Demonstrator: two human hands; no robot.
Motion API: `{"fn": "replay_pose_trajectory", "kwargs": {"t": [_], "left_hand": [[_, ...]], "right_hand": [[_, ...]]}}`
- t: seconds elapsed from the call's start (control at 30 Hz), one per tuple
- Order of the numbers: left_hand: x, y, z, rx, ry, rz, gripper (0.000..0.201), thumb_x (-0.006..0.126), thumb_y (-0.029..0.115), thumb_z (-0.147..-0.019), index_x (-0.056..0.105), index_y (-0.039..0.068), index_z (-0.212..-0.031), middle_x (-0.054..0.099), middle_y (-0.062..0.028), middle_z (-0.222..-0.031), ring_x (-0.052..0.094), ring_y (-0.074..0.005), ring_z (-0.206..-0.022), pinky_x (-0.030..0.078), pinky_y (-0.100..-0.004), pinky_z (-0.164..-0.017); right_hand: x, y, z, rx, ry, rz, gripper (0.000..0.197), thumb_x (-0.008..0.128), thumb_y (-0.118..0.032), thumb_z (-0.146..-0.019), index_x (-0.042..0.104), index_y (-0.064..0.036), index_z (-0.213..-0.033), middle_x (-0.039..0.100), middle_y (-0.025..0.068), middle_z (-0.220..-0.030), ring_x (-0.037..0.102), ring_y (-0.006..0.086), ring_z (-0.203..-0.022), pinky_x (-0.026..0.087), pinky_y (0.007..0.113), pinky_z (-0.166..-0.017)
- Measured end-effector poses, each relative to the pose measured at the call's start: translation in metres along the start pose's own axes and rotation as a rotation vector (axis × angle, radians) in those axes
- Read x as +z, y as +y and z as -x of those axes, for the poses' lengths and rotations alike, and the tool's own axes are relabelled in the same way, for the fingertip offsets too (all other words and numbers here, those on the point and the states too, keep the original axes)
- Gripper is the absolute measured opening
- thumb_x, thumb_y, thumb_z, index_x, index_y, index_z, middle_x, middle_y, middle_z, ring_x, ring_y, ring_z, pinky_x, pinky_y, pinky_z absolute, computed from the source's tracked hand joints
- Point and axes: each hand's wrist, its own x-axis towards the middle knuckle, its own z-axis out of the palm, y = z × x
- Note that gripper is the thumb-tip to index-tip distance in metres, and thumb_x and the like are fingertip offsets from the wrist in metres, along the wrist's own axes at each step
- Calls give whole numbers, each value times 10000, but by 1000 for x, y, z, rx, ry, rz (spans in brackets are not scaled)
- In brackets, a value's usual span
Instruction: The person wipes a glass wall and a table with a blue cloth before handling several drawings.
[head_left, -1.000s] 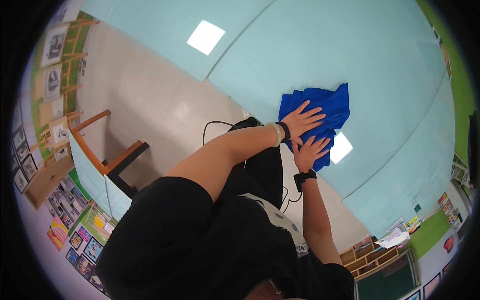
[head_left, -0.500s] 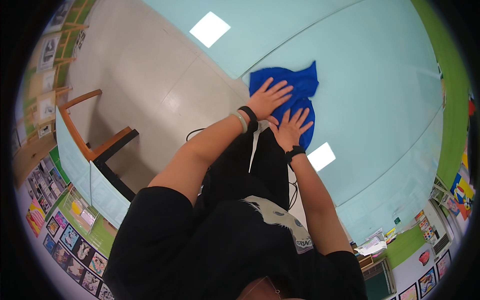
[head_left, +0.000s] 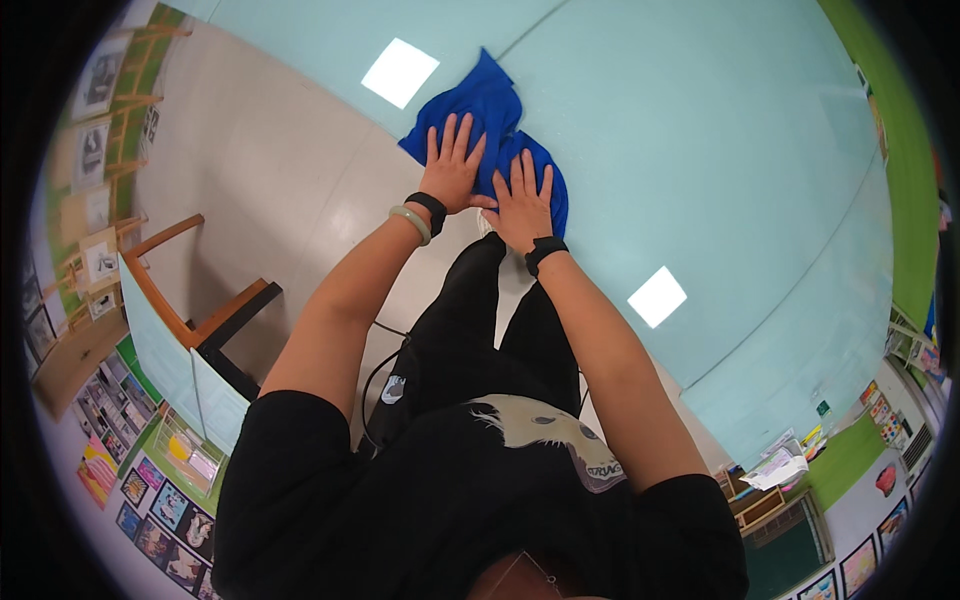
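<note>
A crumpled blue cloth (head_left: 478, 98) lies across the near edge of a pale turquoise table (head_left: 680, 150), over the seam between two tabletops. My left hand (head_left: 452, 172) presses flat on the cloth's left part, fingers spread. Beside it, on the cloth's lower right part, rests my right hand (head_left: 522, 212), also flat with fingers apart. The two thumbs come close together near the table edge. Part of the cloth is hidden under both palms.
To the left stands another turquoise-topped table with a wooden frame (head_left: 160, 300) on the pale floor (head_left: 290, 140). Easels with pictures line the far left. Papers (head_left: 775, 468) sit at the right table's near end. A black cable (head_left: 372, 385) hangs beside my legs.
Both hands have slid left and a little away from me, dragging the blue cloth with them along the table edge. The cloth has turned and now covers part of the seam.
</note>
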Motion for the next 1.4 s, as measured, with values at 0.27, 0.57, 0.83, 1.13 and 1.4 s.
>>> {"fn": "replay_pose_trajectory", "kwargs": {"t": [0.27,0.57,0.83,1.13,1.4], "left_hand": [[11,68,6,-119,-217,-76,1309,736,795,-618,290,14,-1569,-66,-363,-1622,-102,-588,-1479,49,-831,-1034],[22,165,-9,-168,-298,-127,1267,719,770,-678,260,4,-1577,-100,-401,-1599,-140,-627,-1450,50,-872,-974],[22,250,-40,-66,-304,-48,1266,731,745,-686,237,-3,-1582,-124,-395,-1598,-184,-627,-1438,-21,-868,-969],[46,379,-78,240,-158,1,1222,749,736,-640,324,67,-1571,-24,-365,-1623,-96,-614,-1464,-17,-862,-988],[44,464,-68,493,-232,-81,1129,690,775,-684,331,196,-1585,40,-278,-1660,-59,-546,-1500,-27,-818,-1056]], "right_hand": [[-11,42,57,-46,7,-73,674,744,-436,-805,577,-151,-1393,366,155,-1564,164,293,-1541,62,576,-1229],[-34,106,122,-10,63,-99,680,720,-476,-820,571,-167,-1408,383,122,-1565,178,267,-1540,67,547,-1238],[-61,169,176,81,92,-96,680,719,-455,-838,555,-139,-1418,396,153,-1554,213,277,-1528,88,547,-1233],[-80,249,279,317,192,-34,695,686,-489,-854,550,-93,-1409,425,213,-1515,253,344,-1505,135,580,-1210],[-72,247,383,723,191,55,811,612,-580,-907,376,-156,-1557,354,275,-1548,183,399,-1521,73,637,-1183]]}}
